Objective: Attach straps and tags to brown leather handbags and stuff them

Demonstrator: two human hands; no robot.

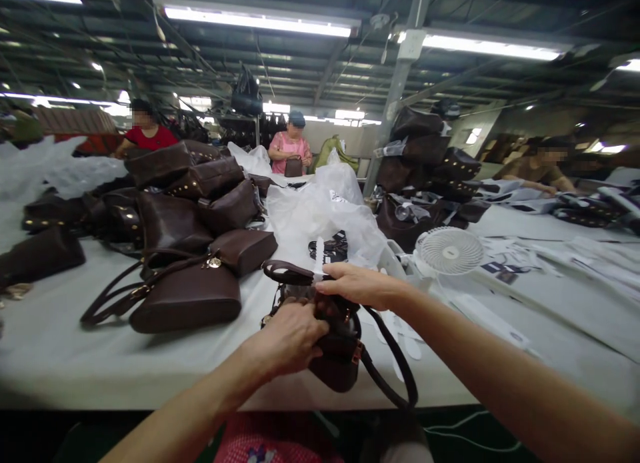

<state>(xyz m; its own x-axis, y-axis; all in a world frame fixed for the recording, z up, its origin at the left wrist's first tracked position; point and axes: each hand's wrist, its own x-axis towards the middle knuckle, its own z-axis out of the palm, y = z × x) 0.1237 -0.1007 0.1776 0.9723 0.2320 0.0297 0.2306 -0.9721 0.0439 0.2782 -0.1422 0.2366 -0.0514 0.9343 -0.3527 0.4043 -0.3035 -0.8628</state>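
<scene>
A dark brown handbag (337,370) stands in front of me near the table's front edge. My left hand (293,336) is closed on the near side of its upper part, its fingertips partly hidden. Over the bag's top reaches my right hand (353,284), thumb and fingers pinched on a white strip (320,255) beside the looped brown handle (285,271). Another dark strap (387,356) hangs in a loop to the right of the bag. What lies inside the bag's opening I cannot make out.
Brown handbags (187,303) are heaped on the left of the white table (75,356). Clear plastic bags (320,203) lie ahead. A white fan (450,250) and loose white strips are on the right, with more bags (420,150) stacked behind. Several people work beyond.
</scene>
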